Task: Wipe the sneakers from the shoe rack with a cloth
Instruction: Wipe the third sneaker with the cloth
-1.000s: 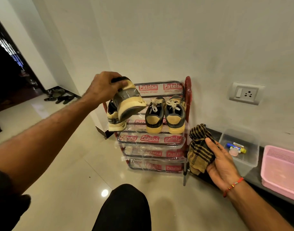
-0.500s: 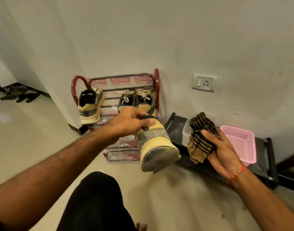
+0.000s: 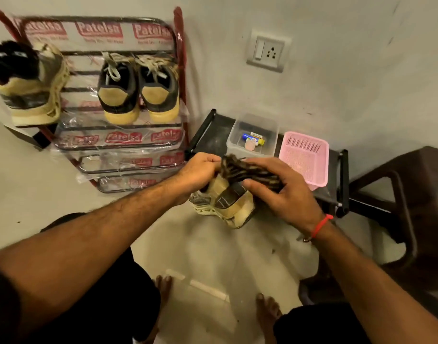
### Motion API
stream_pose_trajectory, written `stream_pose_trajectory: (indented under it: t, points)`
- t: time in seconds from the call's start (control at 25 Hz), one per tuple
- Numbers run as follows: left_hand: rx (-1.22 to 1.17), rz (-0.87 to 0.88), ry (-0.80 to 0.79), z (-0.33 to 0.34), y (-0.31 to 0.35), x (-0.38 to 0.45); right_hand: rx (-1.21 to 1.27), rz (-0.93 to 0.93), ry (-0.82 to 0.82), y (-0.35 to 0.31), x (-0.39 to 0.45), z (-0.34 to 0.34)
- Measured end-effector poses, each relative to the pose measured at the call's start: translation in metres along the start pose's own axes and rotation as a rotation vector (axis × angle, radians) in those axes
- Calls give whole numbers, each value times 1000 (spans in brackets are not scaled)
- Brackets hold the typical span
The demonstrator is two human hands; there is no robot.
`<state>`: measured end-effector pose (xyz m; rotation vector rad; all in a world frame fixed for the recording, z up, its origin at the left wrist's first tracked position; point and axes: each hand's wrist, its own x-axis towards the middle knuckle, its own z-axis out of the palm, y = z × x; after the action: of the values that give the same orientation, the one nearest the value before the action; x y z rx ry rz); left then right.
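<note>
Both hands grip: left (image 3: 200, 172) the half-hidden sneaker (image 3: 225, 204), right (image 3: 285, 194) the bunched cloth (image 3: 247, 171) over it.

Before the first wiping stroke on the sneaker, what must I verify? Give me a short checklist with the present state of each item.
1. Left hand grips the sneaker: ok.
2. Right hand holds the checked cloth: ok.
3. Cloth touches the sneaker's top: ok.
4. Sneaker clear of the shoe rack: ok.
5. Cloth clean or damp: cannot tell.
6. Three sneakers waiting on the rack: ok.
</note>
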<state>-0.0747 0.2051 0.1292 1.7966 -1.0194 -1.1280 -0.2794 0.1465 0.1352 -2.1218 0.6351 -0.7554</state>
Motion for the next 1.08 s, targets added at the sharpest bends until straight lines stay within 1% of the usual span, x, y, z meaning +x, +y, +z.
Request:
stream_pose_trajectory:
  t: [0.08, 0.12, 0.16, 0.2, 0.28, 0.32, 0.36, 0.4, 0.48, 0.52, 0.6, 0.64, 0.68, 0.8, 0.84, 0.88, 0.92, 0.96, 1.0, 1.04, 1.08]
  points:
    - [-21, 7, -30, -2, 1, 4, -238, -189, -158, 6, -4, 18]
    - [-25, 3, -52, -2, 1, 5, -305, -230, -205, 11, -5, 21]
    - [-28, 3, -73, -2, 1, 6, -334, -223, -200, 16, -3, 19]
    - [-42, 4, -81, -1, 0, 7, -337, -173, -154, 22, 0, 15]
    - [-74, -1, -65, 1, 0, 7, -329, -46, -14, 29, 8, 4]
    - [-81, -6, -56, 3, 0, 6, -335, -14, 26, 28, 10, 4]
    - [-83, -10, -50, 5, 0, 4, -340, -26, 33, 24, 10, 9]
    - [-82, -12, -46, 5, 0, 3, -340, -79, 1, 17, 7, 17]
    - [-90, -16, -35, 5, 2, 2, -391, -222, -111, 7, 0, 27]
    - [-104, -19, -34, 5, 3, 2, -421, -230, -116, 9, 3, 23]
    - [-143, -31, -35, 5, 6, 3, -414, -96, 14, 18, 16, 7]
    - [-149, -36, -30, 5, 6, 3, -392, -49, 46, 19, 19, 3]
    - [-143, -38, -22, 6, 6, 3, -384, -66, 26, 16, 16, 6]
    - [-128, -48, -31, 6, 3, 1, -429, -320, -220, -1, 0, 30]
    - [-131, -49, -40, 6, 3, 1, -454, -324, -217, 1, 4, 27]
    - [-137, -48, -47, 6, 4, 1, -470, -236, -138, 8, 11, 19]
    - [-149, -47, -51, 5, 5, 0, -469, -124, -12, 13, 19, 9]
    - [-157, -43, -53, 4, 5, 0, -446, -42, 59, 16, 22, 3]
    - [-153, -39, -53, 3, 6, -1, -418, -29, 74, 14, 21, 3]
    - [-141, -33, -49, 1, 6, -1, -396, -89, 35, 8, 17, 10]
    - [-131, -30, -46, 1, 5, -1, -384, -187, -63, -1, 9, 22]
